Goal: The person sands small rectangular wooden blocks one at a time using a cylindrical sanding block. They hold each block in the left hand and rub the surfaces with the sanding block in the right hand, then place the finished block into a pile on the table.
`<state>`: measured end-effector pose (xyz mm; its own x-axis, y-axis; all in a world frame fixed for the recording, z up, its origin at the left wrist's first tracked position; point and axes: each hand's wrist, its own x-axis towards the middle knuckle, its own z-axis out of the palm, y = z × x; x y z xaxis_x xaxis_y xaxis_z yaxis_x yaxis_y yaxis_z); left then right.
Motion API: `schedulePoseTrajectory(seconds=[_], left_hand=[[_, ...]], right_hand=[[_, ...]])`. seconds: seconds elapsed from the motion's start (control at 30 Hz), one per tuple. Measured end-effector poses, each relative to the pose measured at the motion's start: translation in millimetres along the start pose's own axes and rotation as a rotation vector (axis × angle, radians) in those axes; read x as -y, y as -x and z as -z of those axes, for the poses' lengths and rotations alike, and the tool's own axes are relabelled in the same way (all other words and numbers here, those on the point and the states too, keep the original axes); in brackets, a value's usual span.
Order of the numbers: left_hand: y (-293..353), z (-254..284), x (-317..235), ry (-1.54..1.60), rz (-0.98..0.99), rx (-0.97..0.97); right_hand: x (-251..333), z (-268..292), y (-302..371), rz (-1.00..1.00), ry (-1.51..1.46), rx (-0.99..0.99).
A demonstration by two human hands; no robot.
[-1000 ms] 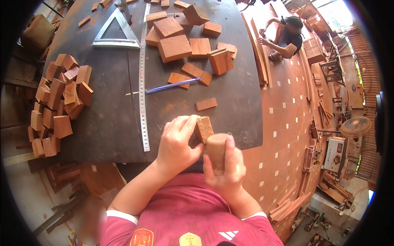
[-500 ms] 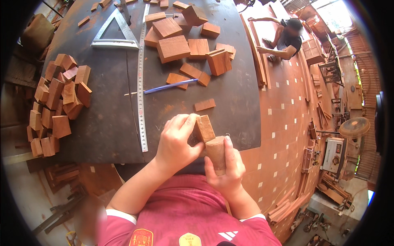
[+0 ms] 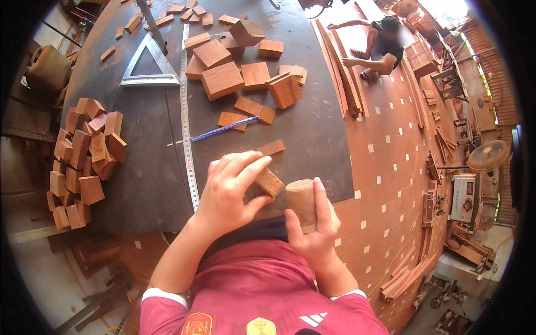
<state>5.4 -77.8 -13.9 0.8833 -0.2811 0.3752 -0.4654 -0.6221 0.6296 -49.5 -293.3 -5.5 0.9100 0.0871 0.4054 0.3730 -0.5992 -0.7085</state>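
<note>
My left hand (image 3: pixel 228 187) grips a small rectangular wooden block (image 3: pixel 268 181) between thumb and fingers, over the near edge of the dark table. Just to its right, my right hand (image 3: pixel 318 226) holds a pale brown cylinder (image 3: pixel 301 202) upright, its flat round end facing up. A narrow gap separates the block from the cylinder. Beyond my left fingers a small flat wooden piece (image 3: pixel 272 147) lies on the table. Farther off, a blue pen (image 3: pixel 226 128) rests partly across another flat wooden piece (image 3: pixel 231 119).
A measuring tape strip (image 3: pixel 186 111) runs along the dark table (image 3: pixel 151 184). A metal triangle square (image 3: pixel 151 81) lies beyond, near scattered wooden blocks (image 3: pixel 223 81). More blocks (image 3: pixel 81 148) are piled at the left. On the right, a person (image 3: pixel 382 47) crouches by long boards (image 3: pixel 340 78).
The block and cylinder, touching before, are now apart. My left hand has shifted left with the block, which tilts more. The cylinder has moved slightly right, and the whole view has shifted.
</note>
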Motion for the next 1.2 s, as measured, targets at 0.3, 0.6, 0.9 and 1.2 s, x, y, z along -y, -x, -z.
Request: schedulePoseTrajectory(seconds=[0.3,0.6,0.9,1.2], left_hand=[[13,-21,5,0.185,0.077,-0.053],[15,-24,1,0.093,0.098,-0.065],[15,-26,2,0.107,0.09,-0.059],[15,-27,2,0.139,0.09,-0.073]], right_hand=[[6,-10,-2,0.105,0.125,0.021],[14,-7,-18,0.11,0.213,0.106],[7,-13,-39,0.097,0.237,0.126],[6,-9,-38,0.049,0.262,0.173]])
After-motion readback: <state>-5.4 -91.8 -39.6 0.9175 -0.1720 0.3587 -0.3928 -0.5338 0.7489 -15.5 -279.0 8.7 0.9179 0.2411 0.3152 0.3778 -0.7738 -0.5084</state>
